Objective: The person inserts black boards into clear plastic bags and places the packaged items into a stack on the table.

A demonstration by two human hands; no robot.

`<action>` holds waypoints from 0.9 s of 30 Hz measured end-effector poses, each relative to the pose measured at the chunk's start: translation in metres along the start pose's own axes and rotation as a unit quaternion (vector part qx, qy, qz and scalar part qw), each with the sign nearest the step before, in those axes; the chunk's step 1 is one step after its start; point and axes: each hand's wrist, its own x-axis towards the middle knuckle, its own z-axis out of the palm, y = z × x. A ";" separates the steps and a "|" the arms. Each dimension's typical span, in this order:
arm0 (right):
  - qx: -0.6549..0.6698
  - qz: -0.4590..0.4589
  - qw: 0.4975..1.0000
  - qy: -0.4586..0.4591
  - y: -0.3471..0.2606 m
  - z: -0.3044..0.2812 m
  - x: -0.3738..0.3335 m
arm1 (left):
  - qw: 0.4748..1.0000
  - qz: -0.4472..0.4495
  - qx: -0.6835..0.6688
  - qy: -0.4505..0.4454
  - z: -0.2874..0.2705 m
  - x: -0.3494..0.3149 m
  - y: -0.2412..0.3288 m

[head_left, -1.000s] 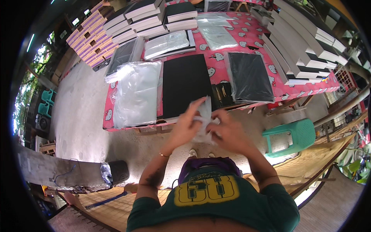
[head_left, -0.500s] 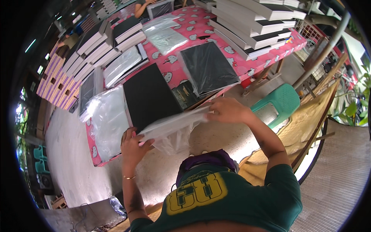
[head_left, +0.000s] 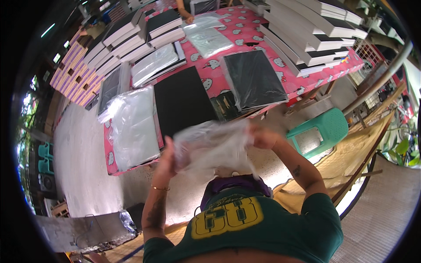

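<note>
A clear plastic bag [head_left: 212,149], smeared by motion, stretches between my two hands in front of the table edge. At its left end is my left hand [head_left: 165,160], thumb raised and fingers partly hidden behind or inside the film. My right hand [head_left: 264,136] grips the other end, its fingers blurred. Just beyond the bag lies a flat black book-like block [head_left: 182,98]. Left of it is a pile of clear plastic bags [head_left: 131,129]. Another black block [head_left: 254,79], wrapped in clear plastic, lies to the right.
Tall stacks of black-covered white blocks [head_left: 307,39] stand at the right, with more stacks [head_left: 125,39] at the back left. The table has a pink patterned cloth [head_left: 206,68]. A green plastic stool [head_left: 322,129] stands to the right. Another person's hand [head_left: 189,19] shows at the far side.
The bag has gone from a flat, narrow strip to a wider, crumpled spread between my hands. My left hand has turned thumb-up. My view has shifted, so the table sits farther right.
</note>
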 end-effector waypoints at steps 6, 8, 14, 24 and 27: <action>0.056 0.025 0.997 -0.039 0.012 -0.002 0.027 | 0.961 0.239 0.125 0.061 0.006 -0.021 0.008; -0.093 0.069 0.992 -0.048 0.024 0.005 0.031 | 0.965 0.212 -0.007 0.155 0.012 -0.016 0.030; -0.004 -0.003 0.996 -0.094 0.038 -0.015 0.041 | 0.985 0.129 0.062 -0.098 -0.086 -0.067 -0.018; -0.412 -0.098 0.892 0.159 0.094 -0.011 0.071 | 0.897 0.131 0.185 0.379 -0.103 -0.039 -0.053; -0.482 -0.225 0.772 0.348 0.097 0.044 0.088 | 0.809 0.181 0.262 0.494 -0.068 -0.007 -0.046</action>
